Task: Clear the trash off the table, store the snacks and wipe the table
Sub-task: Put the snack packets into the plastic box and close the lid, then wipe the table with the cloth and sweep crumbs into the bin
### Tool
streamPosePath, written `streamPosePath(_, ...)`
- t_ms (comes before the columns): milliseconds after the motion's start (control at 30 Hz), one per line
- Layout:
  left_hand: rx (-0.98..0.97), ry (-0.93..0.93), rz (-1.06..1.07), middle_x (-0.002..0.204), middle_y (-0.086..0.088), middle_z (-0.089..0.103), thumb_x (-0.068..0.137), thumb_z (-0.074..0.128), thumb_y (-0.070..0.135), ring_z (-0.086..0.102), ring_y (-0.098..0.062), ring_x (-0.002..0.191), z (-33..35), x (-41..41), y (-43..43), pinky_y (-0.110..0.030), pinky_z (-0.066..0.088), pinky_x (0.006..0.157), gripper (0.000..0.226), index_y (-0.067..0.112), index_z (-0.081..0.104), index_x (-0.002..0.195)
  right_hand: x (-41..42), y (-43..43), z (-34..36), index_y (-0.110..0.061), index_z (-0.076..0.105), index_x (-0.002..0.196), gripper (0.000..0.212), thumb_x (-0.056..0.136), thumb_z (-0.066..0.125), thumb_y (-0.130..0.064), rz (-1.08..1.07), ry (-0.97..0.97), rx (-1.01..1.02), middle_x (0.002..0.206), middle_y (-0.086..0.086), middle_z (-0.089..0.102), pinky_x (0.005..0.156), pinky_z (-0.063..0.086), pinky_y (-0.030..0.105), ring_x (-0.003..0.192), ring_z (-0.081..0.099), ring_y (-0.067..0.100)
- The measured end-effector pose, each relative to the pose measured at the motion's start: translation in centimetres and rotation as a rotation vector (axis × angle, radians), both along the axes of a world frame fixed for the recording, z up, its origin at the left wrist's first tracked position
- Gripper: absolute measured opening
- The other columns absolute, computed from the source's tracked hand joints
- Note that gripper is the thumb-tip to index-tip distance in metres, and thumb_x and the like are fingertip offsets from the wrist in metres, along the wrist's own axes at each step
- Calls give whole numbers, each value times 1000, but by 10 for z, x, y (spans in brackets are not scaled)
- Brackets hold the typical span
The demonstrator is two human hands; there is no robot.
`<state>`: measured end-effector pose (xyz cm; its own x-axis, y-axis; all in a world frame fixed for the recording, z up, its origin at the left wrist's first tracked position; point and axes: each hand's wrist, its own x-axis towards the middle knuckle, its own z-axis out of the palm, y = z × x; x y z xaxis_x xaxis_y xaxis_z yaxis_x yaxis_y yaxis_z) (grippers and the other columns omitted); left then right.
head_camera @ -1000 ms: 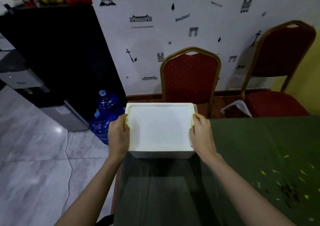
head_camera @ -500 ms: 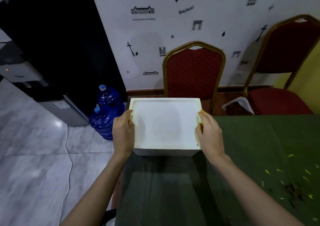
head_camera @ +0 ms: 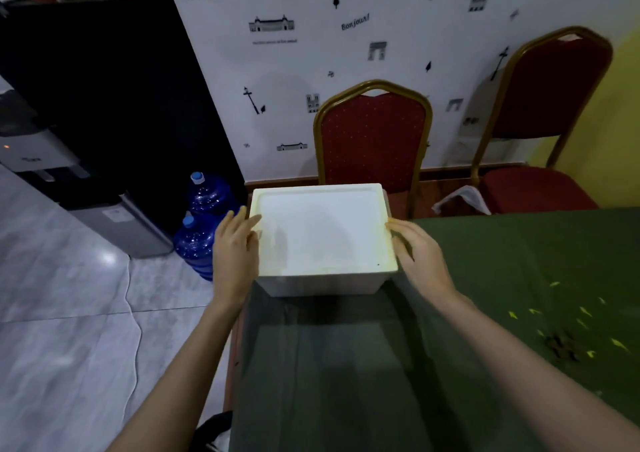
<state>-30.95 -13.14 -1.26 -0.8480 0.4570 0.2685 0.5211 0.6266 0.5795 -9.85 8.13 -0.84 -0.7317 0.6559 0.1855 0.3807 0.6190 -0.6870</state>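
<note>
A: What's the surface, and the room around it?

B: A table (head_camera: 519, 261) under a dark green cloth fills the lower right of the frame. Glossy pale floor tiles (head_camera: 69, 313) take the left, and a white wall (head_camera: 346, 70) printed with small black landmarks runs across the top. One red chair (head_camera: 374, 140) with a gold frame stands behind the table, and another chair (head_camera: 554, 105) is at the upper right.

A: And the box?

B: The white box (head_camera: 322, 233) sits at the table's far left corner, mid-frame, lid on. The left hand (head_camera: 235, 254) lies against its left edge with fingers nearly straight. The right hand (head_camera: 420, 259) touches the right edge, fingers relaxed, not wrapped round it.

A: Anything hard to read?

B: Yellow scraps (head_camera: 585, 311) and dark crumbs (head_camera: 561, 346) lie low on the right of the cloth, too small to name. The black cabinet (head_camera: 104, 88) at upper left is lost in shadow.

A: Textures?

B: The box looks like matte foam, rectangular with a raised, rounded rim that is yellowed at the edges. The cloth is creased. Two ribbed blue water bottles (head_camera: 199, 243) stand on the tiles just left of the box.
</note>
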Motion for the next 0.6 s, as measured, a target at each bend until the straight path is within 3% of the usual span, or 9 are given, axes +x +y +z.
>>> streamPosePath(67,123,95,-51,133,-8,54,92,53,7,44,-22,127,6,33,-15,-36,36,106,26,11,63,116,31,-9,-5,-12,62,116,26,91,54,-6,-2,-2,8,118,-5,56,94,39,19,107,51,5)
streamPosePath(133,193,52,-263,114,-3,60,91,54,5,54,-13,108,6,86,-24,-28,46,92,19,12,63,105,74,-19,-21,-15,64,106,20,90,56,-6,-29,-29,26,105,-7,58,87,43,19,96,55,5)
streamPosePath(267,0,-174,-671,93,5,61,87,47,22,53,-5,87,-32,179,-14,-27,46,78,16,19,62,93,169,-42,-63,-18,64,97,16,88,60,-6,-125,-194,-57,95,-10,59,84,49,27,87,58,6)
streamPosePath(367,-147,-226,-863,96,2,62,86,45,26,52,-9,93,-57,235,9,-26,42,86,21,19,62,96,232,-54,-83,-20,63,96,14,88,59,-9,-244,-257,-139,95,-8,60,85,48,30,89,58,7)
streamPosePath(433,-249,-203,-1001,100,1,62,88,44,27,53,-14,96,-63,276,37,-23,38,90,23,18,62,99,281,-55,-87,-19,62,100,15,88,58,-11,-356,-297,-179,98,-7,60,87,46,29,93,59,11)
streamPosePath(533,-330,-97,-1164,87,1,60,82,43,26,57,-21,84,-66,320,80,-26,37,79,15,20,56,86,336,-50,-88,-17,62,103,19,86,60,-10,-497,-303,-199,102,-4,63,85,44,25,95,60,14)
streamPosePath(600,-389,4,-1288,87,0,58,82,40,27,57,-23,85,-65,364,119,-27,37,79,17,20,55,86,389,-43,-85,-16,62,103,19,86,61,-10,-620,-285,-209,101,-2,63,85,43,24,94,61,15)
